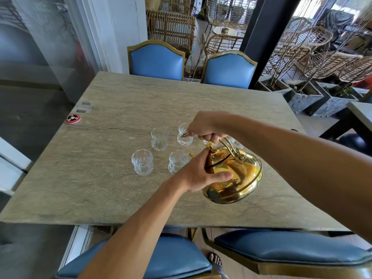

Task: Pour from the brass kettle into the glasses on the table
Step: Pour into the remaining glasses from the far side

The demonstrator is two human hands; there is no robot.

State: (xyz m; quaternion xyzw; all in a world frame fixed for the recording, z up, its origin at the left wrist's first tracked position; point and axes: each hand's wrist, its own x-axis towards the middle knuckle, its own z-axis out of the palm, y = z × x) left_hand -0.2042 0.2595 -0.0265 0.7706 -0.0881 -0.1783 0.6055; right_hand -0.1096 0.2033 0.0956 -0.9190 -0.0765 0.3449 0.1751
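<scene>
Over the table, right hand grips the brass kettle by its handle; left hand rests flat on it.

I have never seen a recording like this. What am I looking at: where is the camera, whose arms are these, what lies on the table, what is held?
No machine here: a person wears one camera on the head, so you look down at their own arms. The right hand grips the arched handle of a shiny round brass kettle, tilted over the grey stone table. The left hand rests on its lid. Small clear cut-glass tumblers stand beside it, some partly hidden by the hand. A small round red button lies near the table's left edge.
</scene>
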